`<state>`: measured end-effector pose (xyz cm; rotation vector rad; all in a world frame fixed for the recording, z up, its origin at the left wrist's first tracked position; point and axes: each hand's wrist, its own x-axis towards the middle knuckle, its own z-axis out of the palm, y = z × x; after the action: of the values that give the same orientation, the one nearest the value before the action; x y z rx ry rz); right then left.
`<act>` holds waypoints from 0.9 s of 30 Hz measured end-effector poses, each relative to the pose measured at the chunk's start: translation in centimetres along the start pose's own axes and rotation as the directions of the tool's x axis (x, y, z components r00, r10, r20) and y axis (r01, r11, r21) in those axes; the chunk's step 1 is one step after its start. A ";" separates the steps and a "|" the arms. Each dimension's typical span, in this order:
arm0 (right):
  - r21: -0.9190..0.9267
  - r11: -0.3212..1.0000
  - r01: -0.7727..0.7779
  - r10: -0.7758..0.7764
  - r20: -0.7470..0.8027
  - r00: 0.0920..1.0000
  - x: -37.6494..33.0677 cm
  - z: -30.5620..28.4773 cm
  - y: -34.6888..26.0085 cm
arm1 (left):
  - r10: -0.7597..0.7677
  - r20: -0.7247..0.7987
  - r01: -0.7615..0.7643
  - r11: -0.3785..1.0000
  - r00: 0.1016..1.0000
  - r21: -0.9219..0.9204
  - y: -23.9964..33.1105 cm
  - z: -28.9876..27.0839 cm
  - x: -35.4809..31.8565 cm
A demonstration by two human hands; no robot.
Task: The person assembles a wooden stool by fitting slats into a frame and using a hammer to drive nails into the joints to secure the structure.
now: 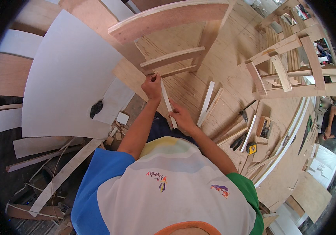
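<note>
Pale wood makes up the narrow strip [166, 96] set between the two hands, its long axis running away from the body, the far end leaning slightly left towards a corner of the wooden frame [174, 58], the near end pointing back at the waist. The right hand [181, 115] pinches it between thumb and fingers towards that near end; the left hand [152, 87] has its fingertips drawn together at the far end, though exactly what they pinch cannot be told. Just right of the right hand, two more strips [206, 102] lie on the plywood counter [232, 88], slanting away; farther right is a yellow-and-black tape measure [251, 147], any marking too small to read. Nearer the body than both hands, the white shirt [136, 199] bears printed lettering beside a small striped oval, both upside down, and another colourful print to their right
</note>
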<state>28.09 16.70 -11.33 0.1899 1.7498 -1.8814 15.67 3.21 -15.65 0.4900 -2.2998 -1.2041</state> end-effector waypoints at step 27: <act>-0.007 1.000 -0.025 0.025 0.017 1.000 0.5 -0.2 1.1 | 0.025 -0.008 -0.025 1.000 1.000 -0.014 0.3 -0.1 -0.1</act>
<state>28.13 16.79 -12.54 0.1917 1.7345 -1.8540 15.78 3.43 -15.37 0.4590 -2.2826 -1.2038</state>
